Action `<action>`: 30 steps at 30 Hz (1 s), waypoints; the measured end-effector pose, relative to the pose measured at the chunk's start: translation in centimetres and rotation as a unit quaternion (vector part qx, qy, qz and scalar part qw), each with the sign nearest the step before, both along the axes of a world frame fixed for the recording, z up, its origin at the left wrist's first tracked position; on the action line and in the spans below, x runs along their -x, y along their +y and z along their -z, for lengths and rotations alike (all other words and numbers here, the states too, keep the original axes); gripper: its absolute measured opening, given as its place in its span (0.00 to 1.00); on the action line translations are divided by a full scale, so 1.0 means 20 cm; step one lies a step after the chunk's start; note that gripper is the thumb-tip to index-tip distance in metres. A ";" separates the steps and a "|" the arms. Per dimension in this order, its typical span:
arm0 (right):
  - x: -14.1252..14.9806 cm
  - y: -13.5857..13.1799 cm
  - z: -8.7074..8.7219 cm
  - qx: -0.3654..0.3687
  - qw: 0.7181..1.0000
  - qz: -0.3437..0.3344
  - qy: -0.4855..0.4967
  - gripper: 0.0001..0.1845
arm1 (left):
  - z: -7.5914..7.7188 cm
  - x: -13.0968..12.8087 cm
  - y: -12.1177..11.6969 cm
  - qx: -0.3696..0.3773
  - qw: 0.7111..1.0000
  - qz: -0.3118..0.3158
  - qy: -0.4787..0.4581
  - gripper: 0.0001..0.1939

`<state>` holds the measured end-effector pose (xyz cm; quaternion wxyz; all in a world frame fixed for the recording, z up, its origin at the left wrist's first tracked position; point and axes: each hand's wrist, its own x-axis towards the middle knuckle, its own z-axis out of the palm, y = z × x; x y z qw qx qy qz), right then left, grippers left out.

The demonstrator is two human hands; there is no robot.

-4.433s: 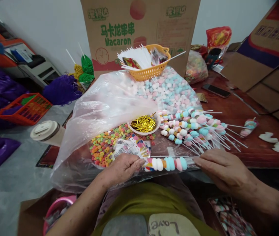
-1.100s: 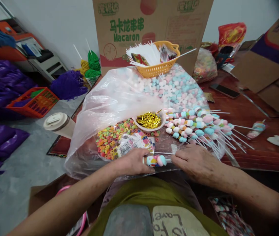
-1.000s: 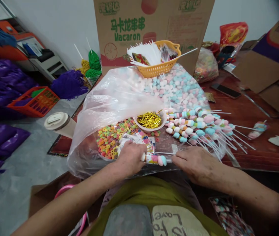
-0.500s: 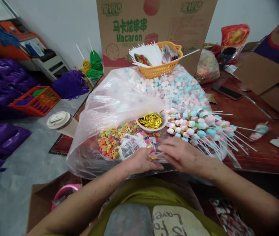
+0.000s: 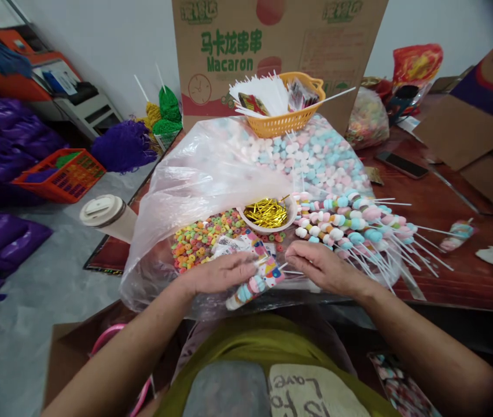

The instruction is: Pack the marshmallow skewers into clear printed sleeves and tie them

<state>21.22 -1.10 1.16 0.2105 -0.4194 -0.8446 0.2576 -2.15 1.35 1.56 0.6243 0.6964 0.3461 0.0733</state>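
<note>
A marshmallow skewer (image 5: 253, 288) in a clear bag with a colourful printed top lies slantwise at the table's front edge. My left hand (image 5: 223, 272) is closed on the bag's upper left side, fingers fairly straight and thumb hidden. The skewer's white stick end points toward my right hand (image 5: 318, 263). That hand is closed with its fingers curled together just right of the bag top; whatever is in it is hidden. Behind my left hand lie printed packets (image 5: 229, 245) on colourful cereal rings (image 5: 197, 246). A white bowl (image 5: 292, 217) of gold twist ties (image 5: 266, 212) stands beyond both hands.
Unwrapped marshmallow skewers (image 5: 359, 223) are piled on the right. A big clear plastic bag (image 5: 194, 159) of marshmallows covers the middle, with a yellow basket (image 5: 283, 124) of sticks behind it. A lidded cup (image 5: 110, 214) stands left; a phone (image 5: 401, 164) lies right.
My left hand has shifted left and flattened out, and the bagged marshmallow skewer now shows below it. My right hand has drawn slightly right, away from the left, with its fingers curled more.
</note>
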 end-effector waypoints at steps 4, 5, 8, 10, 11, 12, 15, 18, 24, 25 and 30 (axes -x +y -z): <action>0.02 0.01 -0.03 -0.005 1.000 0.008 0.000 0.15 | 0.01 0.03 -0.12 0.157 0.987 -0.009 -0.012 0.22; 0.04 0.01 -0.03 -0.008 1.000 0.003 -0.007 0.15 | 0.03 0.01 -0.16 0.171 0.984 -0.036 -0.019 0.21; 0.09 0.00 -0.02 0.011 1.000 0.008 0.013 0.15 | 0.07 -0.07 -0.26 0.144 0.985 -0.097 -0.014 0.20; 0.11 -0.01 0.00 0.064 0.993 0.055 0.081 0.12 | 0.10 -0.10 -0.28 0.113 0.981 -0.156 -0.007 0.19; 0.11 -0.02 0.02 0.102 0.984 0.081 0.119 0.12 | 0.11 -0.10 -0.28 0.096 0.978 -0.185 -0.005 0.19; 0.12 -0.04 0.03 0.141 0.974 0.098 0.149 0.14 | 0.12 -0.10 -0.27 0.073 0.976 -0.203 -0.002 0.20; 0.18 -0.09 0.10 0.230 0.951 0.089 0.184 0.15 | 0.14 -0.08 -0.22 -0.049 0.982 -0.183 0.021 0.19; 0.25 -0.14 0.14 0.307 0.921 0.115 0.213 0.15 | 0.12 -0.05 -0.19 -0.098 0.991 -0.083 0.036 0.18; 0.30 -0.15 0.09 0.287 0.901 0.219 0.240 0.13 | 0.05 -0.07 -0.18 -0.085 0.996 0.022 0.008 0.14; 0.29 -0.14 0.08 0.236 0.908 0.244 0.245 0.12 | 0.05 -0.08 -0.17 -0.070 0.997 0.016 0.022 0.13; 0.20 -0.11 0.05 -0.191 0.980 0.043 0.027 0.12 | 0.06 -0.07 -0.10 0.048 0.997 -0.001 0.058 0.13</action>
